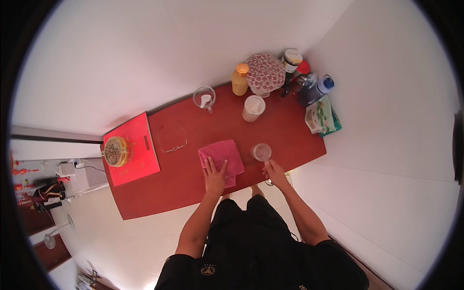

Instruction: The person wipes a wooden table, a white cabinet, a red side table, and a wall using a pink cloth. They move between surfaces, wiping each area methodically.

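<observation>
My left hand (215,178) lies flat on a folded pink cloth (226,154), fingers spread over its near left part. The cloth rests near the front edge of a reddish-brown table (181,190). To the right, my right hand (275,173) has its fingers closed at the near side of a clear cup (261,152), where a handle seems to be hidden under them. Behind these two things stands a whitish lidded container (253,108). A pair of eyeglasses (174,148) lies left of the cloth.
A clear mug (204,97) with a white scoop (205,100) inside stands by the wall. Right of it are a yellow bottle (239,81), a patterned covered bowl (265,72), a jar (291,59), a blue bottle (315,92) and pouches (320,117). A red board (136,172) carries a round container (116,151).
</observation>
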A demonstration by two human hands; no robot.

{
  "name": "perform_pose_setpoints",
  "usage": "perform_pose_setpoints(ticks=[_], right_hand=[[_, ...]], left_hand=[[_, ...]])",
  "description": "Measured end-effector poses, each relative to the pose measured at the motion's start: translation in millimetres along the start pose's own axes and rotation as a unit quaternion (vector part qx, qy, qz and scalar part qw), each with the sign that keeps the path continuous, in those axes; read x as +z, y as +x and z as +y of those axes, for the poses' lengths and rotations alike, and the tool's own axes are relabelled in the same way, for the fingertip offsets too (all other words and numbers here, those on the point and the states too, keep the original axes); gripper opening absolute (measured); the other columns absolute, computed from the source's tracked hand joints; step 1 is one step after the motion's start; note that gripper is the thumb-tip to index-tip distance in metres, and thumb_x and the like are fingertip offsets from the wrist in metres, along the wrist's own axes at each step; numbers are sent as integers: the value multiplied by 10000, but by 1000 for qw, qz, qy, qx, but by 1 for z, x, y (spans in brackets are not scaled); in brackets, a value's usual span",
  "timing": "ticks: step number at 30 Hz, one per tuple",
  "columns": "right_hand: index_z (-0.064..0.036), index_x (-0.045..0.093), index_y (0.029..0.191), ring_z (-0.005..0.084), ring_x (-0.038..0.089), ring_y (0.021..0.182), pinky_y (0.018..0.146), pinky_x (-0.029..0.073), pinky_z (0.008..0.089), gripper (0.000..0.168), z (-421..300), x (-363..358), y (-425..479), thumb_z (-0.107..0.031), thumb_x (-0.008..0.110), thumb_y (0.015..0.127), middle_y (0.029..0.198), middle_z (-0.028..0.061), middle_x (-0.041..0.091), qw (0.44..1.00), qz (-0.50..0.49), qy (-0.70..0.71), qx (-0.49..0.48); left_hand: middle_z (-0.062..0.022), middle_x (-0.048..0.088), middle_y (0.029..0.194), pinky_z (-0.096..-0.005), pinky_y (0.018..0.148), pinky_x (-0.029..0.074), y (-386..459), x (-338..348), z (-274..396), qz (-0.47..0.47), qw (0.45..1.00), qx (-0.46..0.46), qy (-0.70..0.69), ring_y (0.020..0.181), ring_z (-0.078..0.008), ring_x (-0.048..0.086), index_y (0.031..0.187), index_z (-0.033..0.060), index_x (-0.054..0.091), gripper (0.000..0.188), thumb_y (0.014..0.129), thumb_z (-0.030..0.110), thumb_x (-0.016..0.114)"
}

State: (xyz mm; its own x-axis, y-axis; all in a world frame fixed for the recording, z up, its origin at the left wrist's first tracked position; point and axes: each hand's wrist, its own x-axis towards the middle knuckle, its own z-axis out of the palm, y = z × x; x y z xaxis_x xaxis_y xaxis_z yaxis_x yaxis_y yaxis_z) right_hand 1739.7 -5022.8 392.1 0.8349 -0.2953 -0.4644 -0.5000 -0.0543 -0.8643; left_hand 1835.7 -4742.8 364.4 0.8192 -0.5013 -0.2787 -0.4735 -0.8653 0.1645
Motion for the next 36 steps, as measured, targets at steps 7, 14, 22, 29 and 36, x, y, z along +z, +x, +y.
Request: perform_pose_setpoints(ticks=[7,14,22,29,36], right_hand=[[-13,605,1060,103,659,686,589,513,256,309,-148,-29,-43,-292,504,1146,870,60,690,997,-67,-6,-47],[-13,605,1098,121,695,730,578,521,256,294,-226,-91,-100,-278,488,1149,898,66,697,996,-17,-6,-89],[-28,609,1021,115,683,684,530,500,257,344,-207,-144,-133,-342,519,1131,837,60,682,994,91,18,-52],[-33,599,1087,161,684,706,591,548,296,394,-73,-160,-82,-406,487,1144,861,87,672,986,133,96,-6],[-17,599,1118,211,718,761,669,597,323,395,39,-149,-17,-401,509,1136,890,129,686,967,187,171,23]], left_hand=[[-350,104,1725,-647,1247,262,-8,3,-10,19,999,-19,-24,1603,-535,126,1661,367,361,810,952,394,752],[-349,120,1722,-634,1272,205,-11,15,-36,57,998,-16,-20,1602,-522,150,1636,347,418,745,963,395,735],[-363,131,1713,-617,1258,262,-16,11,-59,61,998,0,-10,1585,-541,181,1637,338,417,802,925,346,785],[-383,127,1703,-617,1248,297,-11,2,-52,6,1000,-15,-4,1572,-570,191,1647,334,402,839,909,339,802],[-396,94,1701,-636,1218,357,-4,-8,-50,-48,997,-25,-47,1565,-601,163,1647,329,399,899,862,373,835]])
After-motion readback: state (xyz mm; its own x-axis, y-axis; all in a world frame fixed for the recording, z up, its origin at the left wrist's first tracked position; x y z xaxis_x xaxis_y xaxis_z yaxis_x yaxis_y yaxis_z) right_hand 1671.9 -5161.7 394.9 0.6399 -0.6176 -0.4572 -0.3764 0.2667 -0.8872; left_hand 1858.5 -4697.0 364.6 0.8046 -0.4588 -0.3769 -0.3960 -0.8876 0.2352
